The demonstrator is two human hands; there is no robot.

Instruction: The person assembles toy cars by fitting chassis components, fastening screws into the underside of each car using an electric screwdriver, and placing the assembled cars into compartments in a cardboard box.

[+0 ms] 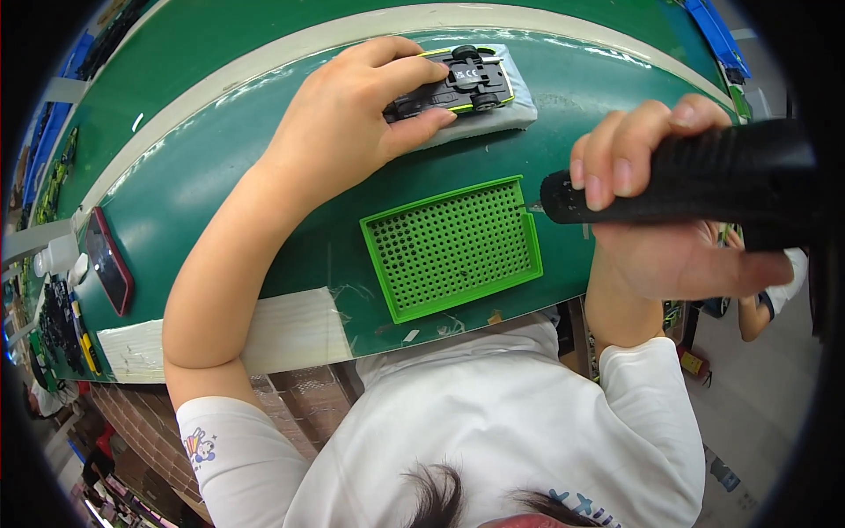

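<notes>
My left hand (361,110) reaches across the green table and grips a black toy car (458,84) with yellow-green trim. The car lies upside down, wheels up, on a grey foam pad (510,114). My right hand (651,211) is wrapped around the black ribbed body of an electric screwdriver (704,176). Its tip points left, just past the right edge of a bright green perforated tray (453,246). The tray lies between my two arms, near the table's front edge.
A phone with a red case (110,261) lies at the table's left side, next to small parts and white items. White tape (282,330) runs along the front edge. A pale stripe (264,62) curves across the green surface. Another person's arm (761,308) shows at right.
</notes>
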